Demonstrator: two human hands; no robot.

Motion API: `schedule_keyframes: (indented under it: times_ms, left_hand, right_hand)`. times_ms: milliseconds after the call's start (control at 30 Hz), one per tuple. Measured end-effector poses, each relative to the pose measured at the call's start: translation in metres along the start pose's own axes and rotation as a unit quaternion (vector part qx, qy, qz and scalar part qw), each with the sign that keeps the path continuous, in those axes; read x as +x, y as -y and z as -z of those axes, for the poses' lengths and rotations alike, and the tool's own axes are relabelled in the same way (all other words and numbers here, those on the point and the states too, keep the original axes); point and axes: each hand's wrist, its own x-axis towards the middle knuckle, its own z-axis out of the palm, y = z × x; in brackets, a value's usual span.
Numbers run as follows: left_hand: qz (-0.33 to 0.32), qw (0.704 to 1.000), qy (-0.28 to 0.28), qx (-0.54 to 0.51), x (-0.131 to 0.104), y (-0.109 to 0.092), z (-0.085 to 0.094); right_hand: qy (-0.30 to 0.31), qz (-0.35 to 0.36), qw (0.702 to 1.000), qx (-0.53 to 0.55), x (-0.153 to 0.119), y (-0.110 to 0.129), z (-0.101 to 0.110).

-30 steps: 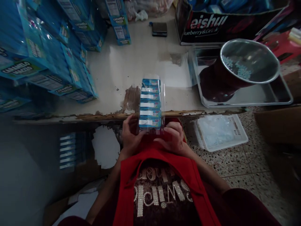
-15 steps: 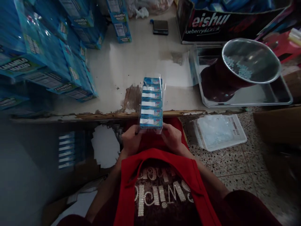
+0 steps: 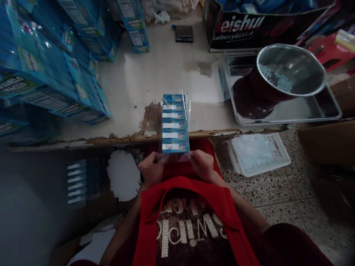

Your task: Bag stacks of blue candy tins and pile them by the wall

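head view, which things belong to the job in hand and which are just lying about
Seemingly part of the job:
clear wrapper, its near corners gripped by left hand and right hand
row of blue boxes inside it
probably the matching stacked boxes

Seemingly just lying about:
small black device
metal bucket, on a tray
white basket
black printed carton
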Motion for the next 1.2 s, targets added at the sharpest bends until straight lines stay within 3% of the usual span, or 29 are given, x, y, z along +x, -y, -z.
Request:
schedule_keyframes:
  times_ms: [133,200,267,333,433,533,633,700,833,1033,1200]
  left_hand:
    - [0.013,1.0,0.017,-0.01,0.002,-0.002,0.005]
    - [0.052,0.992,0.11,-0.041,0.016,-0.004,0.019]
    - [0.109,0.958,0.235,-0.119,0.038,-0.004,0.039]
    - [0.141,0.925,0.288,-0.205,0.06,0.0,0.057]
    - [0.097,0.925,0.29,-0.225,0.075,0.006,0.068]
    - [0.021,0.926,0.336,-0.173,0.059,0.008,0.054]
    - [-0.038,0.956,0.275,-0.096,0.033,0.007,0.03]
    - [-0.076,0.971,0.224,-0.046,0.022,0.004,0.016]
    - [-0.12,0.977,0.176,-0.011,0.021,-0.008,0.002]
    - [-0.079,0.995,0.058,0.003,0.038,-0.022,-0.012]
    - [-0.167,0.983,0.004,0.074,0.061,-0.016,-0.015]
  right_hand:
    - [0.045,-0.035,0.998,0.017,0.0,0.003,0.005]
    - [0.122,-0.084,0.987,0.067,0.008,0.001,0.02]
    - [0.213,-0.147,0.955,0.143,0.024,-0.008,0.043]
    - [0.239,-0.216,0.924,0.205,0.045,-0.021,0.065]
    - [0.192,-0.268,0.913,0.242,0.072,-0.041,0.078]
    - [0.24,-0.2,0.915,0.256,0.071,-0.043,0.062]
    - [0.26,-0.128,0.928,0.235,0.046,-0.027,0.032]
    - [0.224,-0.127,0.947,0.191,0.027,-0.015,0.013]
    - [0.152,-0.156,0.968,0.123,0.01,-0.004,-0.007]
    - [0.023,-0.179,0.983,0.022,0.032,-0.018,-0.016]
    - [0.006,-0.129,0.99,-0.061,0.055,-0.029,-0.025]
